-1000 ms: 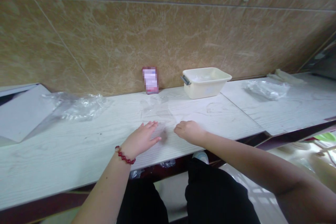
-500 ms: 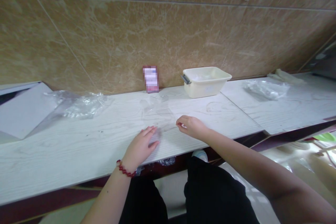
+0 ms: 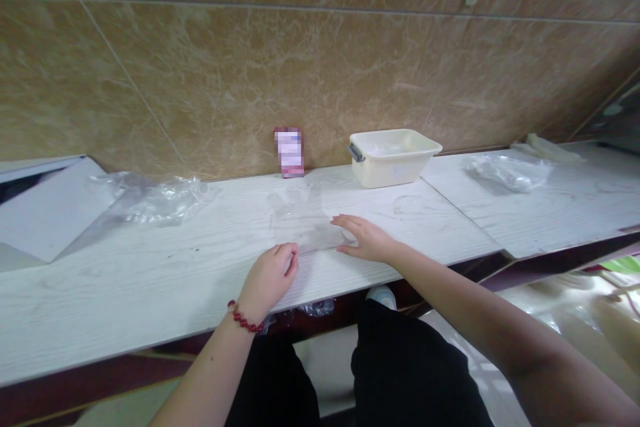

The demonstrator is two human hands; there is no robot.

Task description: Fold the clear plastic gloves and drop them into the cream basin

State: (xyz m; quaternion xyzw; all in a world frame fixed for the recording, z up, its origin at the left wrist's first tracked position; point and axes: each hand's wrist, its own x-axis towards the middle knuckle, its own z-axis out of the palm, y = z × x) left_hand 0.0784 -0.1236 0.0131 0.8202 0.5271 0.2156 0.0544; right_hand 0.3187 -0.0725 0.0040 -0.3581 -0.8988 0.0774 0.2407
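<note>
A clear disposable plastic glove (image 3: pixel 300 213) lies flat on the white wood-grain tabletop (image 3: pixel 165 280), its finger end toward the wall. My left hand (image 3: pixel 273 277), with a red bead bracelet on the wrist, pinches the near left corner of the glove's cuff between thumb and fingers. Over the cuff's right side is my right hand (image 3: pixel 367 239), palm down, fingers stretched out and thumb apart. It touches or hovers just above the film; which one I cannot tell.
Against the tiled wall stand a blurred-out card or phone (image 3: pixel 290 153) and a cream plastic bin (image 3: pixel 393 160) with a grey handle. Crumpled clear plastic (image 3: pixel 165 200) lies at left beside a white box (image 3: pixel 55 207). More clear plastic (image 3: pixel 510 172) lies at right.
My left hand has closed from spread fingers into a pinch at the cuff's left corner. My right hand has opened from a pinch, its fingers now extended over the cuff's right side.
</note>
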